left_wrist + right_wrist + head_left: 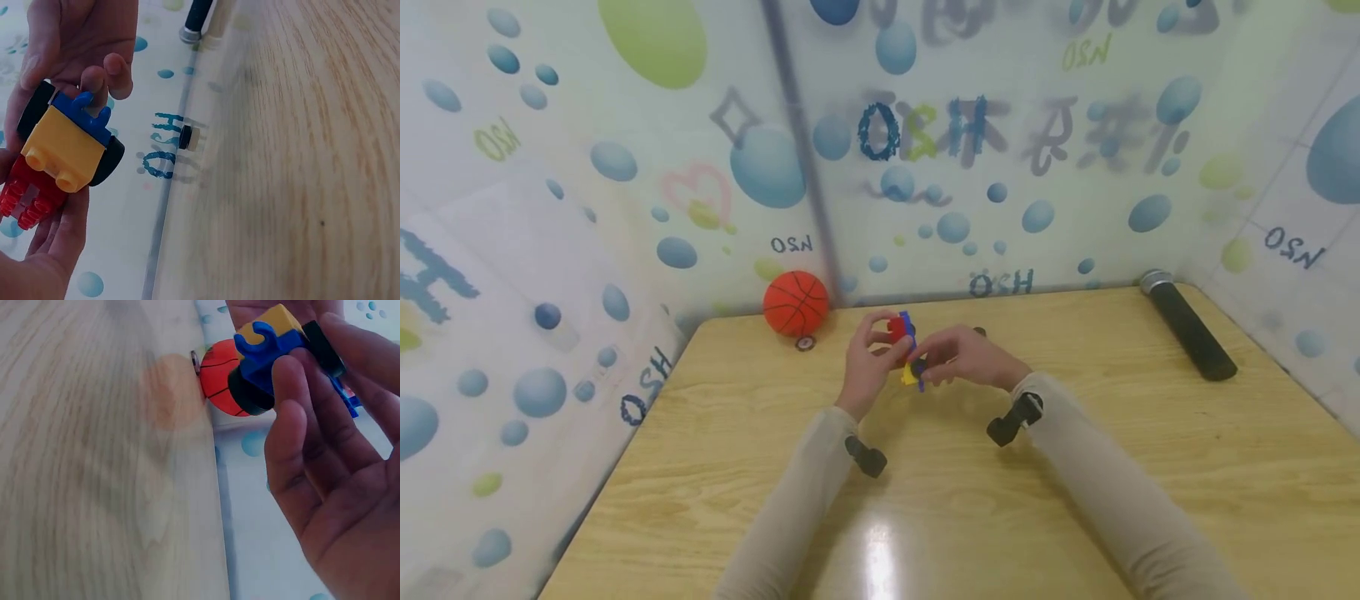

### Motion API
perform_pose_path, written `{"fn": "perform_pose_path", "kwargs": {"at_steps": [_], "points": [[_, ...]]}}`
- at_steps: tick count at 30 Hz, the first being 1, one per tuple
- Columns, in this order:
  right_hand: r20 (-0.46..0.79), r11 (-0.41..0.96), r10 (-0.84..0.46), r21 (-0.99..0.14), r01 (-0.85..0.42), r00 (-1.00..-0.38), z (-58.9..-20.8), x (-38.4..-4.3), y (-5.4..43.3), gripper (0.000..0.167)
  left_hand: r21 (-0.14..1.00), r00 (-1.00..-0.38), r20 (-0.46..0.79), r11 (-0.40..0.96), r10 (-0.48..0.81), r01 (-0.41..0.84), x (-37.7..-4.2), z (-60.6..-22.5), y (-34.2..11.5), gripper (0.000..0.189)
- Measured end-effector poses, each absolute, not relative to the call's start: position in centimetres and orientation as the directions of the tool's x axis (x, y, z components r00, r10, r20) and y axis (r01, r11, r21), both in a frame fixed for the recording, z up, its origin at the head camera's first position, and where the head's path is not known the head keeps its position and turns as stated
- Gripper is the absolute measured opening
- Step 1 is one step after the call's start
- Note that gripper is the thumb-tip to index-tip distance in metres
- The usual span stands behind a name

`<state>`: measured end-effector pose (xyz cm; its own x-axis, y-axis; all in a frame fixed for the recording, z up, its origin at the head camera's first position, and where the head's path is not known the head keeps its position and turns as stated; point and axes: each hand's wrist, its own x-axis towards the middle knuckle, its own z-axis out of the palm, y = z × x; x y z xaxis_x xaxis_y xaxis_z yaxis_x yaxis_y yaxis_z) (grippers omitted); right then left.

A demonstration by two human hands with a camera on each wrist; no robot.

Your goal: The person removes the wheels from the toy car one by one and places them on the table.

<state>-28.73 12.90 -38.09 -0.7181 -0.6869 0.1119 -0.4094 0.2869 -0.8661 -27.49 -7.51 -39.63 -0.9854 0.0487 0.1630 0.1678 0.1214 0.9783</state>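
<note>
A toy block car point(900, 330) is held up over the table between both hands. It has a blue base with a hook at one end, black wheels point(106, 161), a yellow block point(65, 150) and a red block point(36, 187). My left hand point(868, 367) grips it around the red block, thumb on one side and fingers on the other. At the yellow end, my right hand point(968, 357) pinches near a black wheel point(324, 349), its other fingers curled under the blue base point(269, 359).
A red toy basketball point(796, 304) sits at the back left, with a small loose wheel point(805, 342) in front of it. Another loose wheel point(980, 332) lies behind my right hand. At the back right lies a black microphone point(1191, 327). Patterned curtains point(1045, 167) enclose the table.
</note>
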Motion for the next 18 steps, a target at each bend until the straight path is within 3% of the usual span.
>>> {"fn": "perform_pose_path", "kwargs": {"at_steps": [9, 18], "points": [[0.164, 0.312, -0.657, -0.83, -0.463, -0.736, -38.16, -28.51, 12.22, 0.024, 0.989, -0.99, 0.137, 0.051, 0.02, 0.138, -27.76, -39.82, -7.34, 0.041], [0.188, 0.342, -0.603, -0.817, -0.464, -0.775, -38.27, -28.04, 11.8, 0.02, 0.991, -0.988, 0.134, 0.017, 0.073, 0.136, -28.04, -40.23, -7.06, 0.039]]}}
